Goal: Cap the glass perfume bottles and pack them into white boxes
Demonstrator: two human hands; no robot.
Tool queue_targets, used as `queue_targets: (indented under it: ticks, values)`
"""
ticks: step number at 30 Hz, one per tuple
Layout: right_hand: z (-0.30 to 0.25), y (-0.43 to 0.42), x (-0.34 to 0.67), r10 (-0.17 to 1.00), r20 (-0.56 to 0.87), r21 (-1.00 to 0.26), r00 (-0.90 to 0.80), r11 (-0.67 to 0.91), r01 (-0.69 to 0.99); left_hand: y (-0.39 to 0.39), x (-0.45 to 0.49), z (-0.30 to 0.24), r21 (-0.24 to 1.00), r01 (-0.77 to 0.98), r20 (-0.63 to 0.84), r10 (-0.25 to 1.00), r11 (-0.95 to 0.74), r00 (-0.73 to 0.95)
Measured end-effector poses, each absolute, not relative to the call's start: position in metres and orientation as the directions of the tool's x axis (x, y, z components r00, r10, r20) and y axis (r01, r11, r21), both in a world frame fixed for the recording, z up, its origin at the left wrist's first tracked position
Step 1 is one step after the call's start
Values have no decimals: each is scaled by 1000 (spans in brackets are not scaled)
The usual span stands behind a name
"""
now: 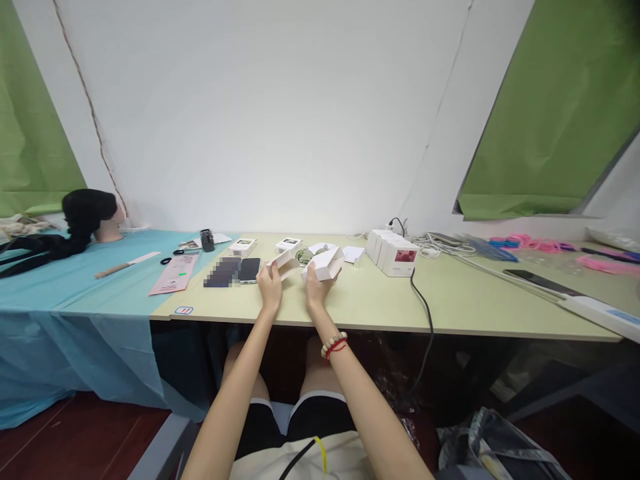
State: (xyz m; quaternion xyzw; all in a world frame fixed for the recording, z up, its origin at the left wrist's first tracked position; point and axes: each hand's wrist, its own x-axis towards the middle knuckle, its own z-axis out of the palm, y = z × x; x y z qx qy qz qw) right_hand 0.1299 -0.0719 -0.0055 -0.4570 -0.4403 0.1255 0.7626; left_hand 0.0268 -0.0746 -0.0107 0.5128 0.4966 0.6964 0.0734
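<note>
Both my hands are over the pale green table (450, 300), close together. My left hand (271, 285) is closed on a small white box lid (283, 262). My right hand (317, 285) grips a white box tray (325, 265), tilted up. Just behind them lies a small round greenish item (304, 255) on the table. A beaded bracelet with a red string (333, 345) is on my right wrist. Two phones (235, 271) lie face up left of my left hand.
Three white product boxes (393, 253) stand right of my hands, with a black cable (423, 303) running off the table edge. Small boxes (243, 247), a knife (127, 264), a pink sheet (175, 273) and a wig head (95, 217) lie left; pink bands (540, 245) far right.
</note>
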Motion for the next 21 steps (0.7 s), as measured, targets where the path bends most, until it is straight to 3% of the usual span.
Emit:
queue_targets:
  ticks: [5, 12, 16, 21]
  values:
    - [-2, -78, 128, 633, 536, -842, 558, 449, 299, -82, 25, -6, 758, 140, 569, 543, -637, -618]
    - [-8, -71, 128, 629, 611, -792, 481, 502, 348, -76, 23, -13, 745, 22, 621, 681, -667, -388]
    - [-9, -71, 129, 682, 571, -820, 457, 462, 337, -74, 20, -15, 659, 51, 717, 607, -750, -343]
    - [-6, -74, 135, 634, 558, -829, 536, 458, 321, -82, 24, -14, 566, 265, 824, 535, -781, -184]
